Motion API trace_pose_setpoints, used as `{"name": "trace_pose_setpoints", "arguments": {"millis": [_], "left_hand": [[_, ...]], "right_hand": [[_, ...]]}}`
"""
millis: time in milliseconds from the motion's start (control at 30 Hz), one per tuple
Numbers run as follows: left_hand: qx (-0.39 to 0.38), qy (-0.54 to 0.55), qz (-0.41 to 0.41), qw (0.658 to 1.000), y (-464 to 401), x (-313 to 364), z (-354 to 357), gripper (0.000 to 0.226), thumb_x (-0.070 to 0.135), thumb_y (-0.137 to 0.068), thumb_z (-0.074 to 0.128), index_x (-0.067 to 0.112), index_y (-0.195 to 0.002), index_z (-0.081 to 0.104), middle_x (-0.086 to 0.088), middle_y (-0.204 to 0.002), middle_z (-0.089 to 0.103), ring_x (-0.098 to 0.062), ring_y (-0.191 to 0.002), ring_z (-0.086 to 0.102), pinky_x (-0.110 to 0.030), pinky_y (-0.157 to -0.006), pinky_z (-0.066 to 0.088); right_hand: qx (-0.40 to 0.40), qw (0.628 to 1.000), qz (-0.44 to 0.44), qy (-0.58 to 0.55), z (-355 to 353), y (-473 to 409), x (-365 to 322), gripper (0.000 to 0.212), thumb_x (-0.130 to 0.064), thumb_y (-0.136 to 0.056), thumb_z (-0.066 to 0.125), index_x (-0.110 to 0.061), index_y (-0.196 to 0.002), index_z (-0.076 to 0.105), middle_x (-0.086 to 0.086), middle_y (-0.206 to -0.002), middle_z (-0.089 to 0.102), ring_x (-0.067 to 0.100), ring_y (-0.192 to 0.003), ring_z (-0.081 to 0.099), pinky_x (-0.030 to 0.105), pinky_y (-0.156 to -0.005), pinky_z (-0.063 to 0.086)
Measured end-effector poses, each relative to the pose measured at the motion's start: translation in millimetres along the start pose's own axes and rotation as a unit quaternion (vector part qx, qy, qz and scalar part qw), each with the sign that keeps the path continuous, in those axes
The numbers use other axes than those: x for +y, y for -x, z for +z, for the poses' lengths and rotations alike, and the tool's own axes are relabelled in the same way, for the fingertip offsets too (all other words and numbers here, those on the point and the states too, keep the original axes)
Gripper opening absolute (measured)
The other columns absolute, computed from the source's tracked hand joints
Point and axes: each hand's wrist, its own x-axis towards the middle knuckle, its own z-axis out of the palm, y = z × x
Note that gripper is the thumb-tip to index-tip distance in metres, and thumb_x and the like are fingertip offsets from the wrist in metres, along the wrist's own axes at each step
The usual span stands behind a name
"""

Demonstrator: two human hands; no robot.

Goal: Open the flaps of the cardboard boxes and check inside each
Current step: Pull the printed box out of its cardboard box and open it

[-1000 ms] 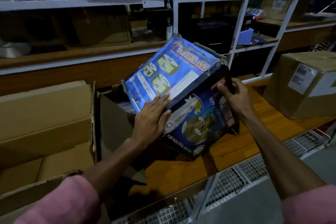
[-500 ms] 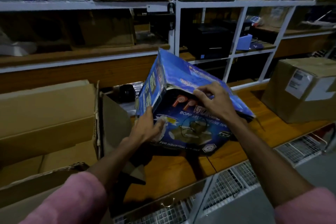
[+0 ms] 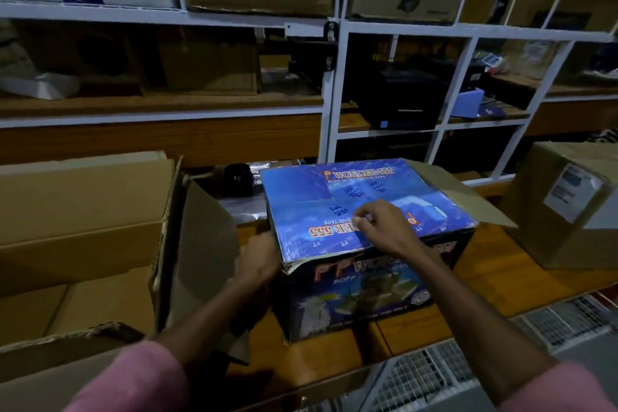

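Here, at the centre of the frame, the blue printed box (image 3: 368, 211) stands upright on the wooden tabletop (image 3: 418, 331), its two blue top flaps folded down flat and meeting along a seam across the lid. A plain brown side flap (image 3: 468, 194) sticks out from its right edge. The right hand (image 3: 378, 227) rests on the lid with its fingers (image 3: 363, 216) curled and pinched at the seam, gripping the edge of the near flap. The left hand (image 3: 257, 257) presses against the box's left side near the upper front corner; its fingers are hidden behind the box, so whether they are open or curled cannot be told. Pink sleeves show at the bottom corners. At the left of the frame a large brown carton (image 3: 77, 227) lies open, one flap (image 3: 200, 244) standing up just beside the blue box. At the right edge sits a closed brown carton with a white label (image 3: 568, 204). White shelving (image 3: 331, 90) holding more cartons fills the upper half.
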Motion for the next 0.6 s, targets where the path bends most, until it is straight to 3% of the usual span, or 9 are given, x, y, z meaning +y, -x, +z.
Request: {"name": "trace_pose_setpoints", "arguments": {"millis": [67,133,200,300,367,467,533,600], "left_hand": [[0.046,0.117,-0.034,0.992,-8.3,6.0,-1.3,0.026,0.034,-0.091,0.048,0.012,-0.079,0.057,-0.021,-0.105,0.068,-0.043,-0.101,0.062,-0.037,-0.072,0.04],[0.086,0.217,-0.075,0.969,-16.2,8.0,1.6,0.033,0.036,-0.083,0.04,0.01,-0.067,0.054,-0.023,-0.095,0.068,-0.042,-0.095,0.063,-0.042,-0.071,0.042],[0.101,0.287,-0.104,0.947,-21.3,11.4,5.1,0.036,0.031,-0.095,0.045,0.01,-0.067,0.055,-0.02,-0.084,0.066,-0.038,-0.083,0.06,-0.041,-0.07,0.041],[0.094,0.335,-0.097,0.932,-33.6,18.0,4.9,0.044,0.021,-0.102,0.05,0.012,-0.059,0.049,-0.007,-0.056,0.05,-0.026,-0.062,0.046,-0.036,-0.065,0.032],[0.072,0.328,-0.075,0.939,-40.9,21.3,0.2,0.048,0.027,-0.106,0.047,0.01,-0.06,0.049,-0.004,-0.051,0.048,-0.022,-0.055,0.043,-0.035,-0.065,0.033],[0.086,0.23,-0.049,0.968,-52.0,22.9,-9.2,0.039,0.037,-0.107,0.042,0.004,-0.093,0.058,-0.014,-0.084,0.061,-0.027,-0.076,0.054,-0.036,-0.072,0.037],[0.164,0.135,-0.011,0.977,-55.4,30.8,-20.9,0.043,0.042,-0.106,0.04,0.002,-0.115,0.056,-0.019,-0.11,0.061,-0.036,-0.1,0.057,-0.041,-0.082,0.041],[0.237,0.062,0.038,0.969,-52.8,52.5,-37.8,0.053,0.051,-0.103,0.034,0.009,-0.125,0.057,-0.014,-0.121,0.062,-0.035,-0.113,0.056,-0.049,-0.097,0.042]], "right_hand": [[-0.009,1.0,0.001,0.023,1.2,-11.2,8.8,0.041,-0.05,-0.091,0.05,-0.021,-0.115,0.068,0.006,-0.118,0.064,0.029,-0.113,0.055,0.041,-0.091,0.045],[-0.033,0.998,0.017,0.043,-0.8,-24.0,9.3,0.055,-0.057,-0.089,0.045,-0.022,-0.13,0.059,0.008,-0.133,0.055,0.032,-0.126,0.046,0.048,-0.1,0.039],[-0.068,0.996,0.023,0.061,-1.1,-38.8,6.8,0.067,-0.064,-0.09,0.042,-0.023,-0.143,0.047,0.008,-0.148,0.043,0.033,-0.137,0.035,0.054,-0.106,0.032],[-0.105,0.992,0.02,0.072,4.3,-62.2,4.3,0.072,-0.065,-0.095,0.042,-0.024,-0.154,0.03,0.007,-0.16,0.028,0.032,-0.146,0.022,0.058,-0.111,0.02],[-0.13,0.988,0.029,0.081,6.9,-75.9,3.1,0.073,-0.068,-0.095,0.037,-0.022,-0.152,0.034,0.01,-0.157,0.033,0.033,-0.146,0.024,0.062,-0.112,0.015],[-0.09,0.993,0.035,0.068,-0.3,-93.4,-1.2,0.062,-0.068,-0.096,0.032,-0.021,-0.125,0.061,0.012,-0.133,0.059,0.035,-0.132,0.045,0.063,-0.109,0.02],[0.0,0.999,0.012,0.044,-15.6,-99.3,-7.2,0.052,-0.062,-0.099,0.036,-0.02,-0.099,0.068,0.007,-0.103,0.068,0.032,-0.109,0.06,0.052,-0.098,0.033],[0.082,0.996,-0.017,0.031,-40.2,-101.4,-14.6,0.045,-0.053,-0.1,0.043,-0.017,-0.095,0.07,0.007,-0.092,0.07,0.03,-0.091,0.064,0.039,-0.081,0.04]]}}
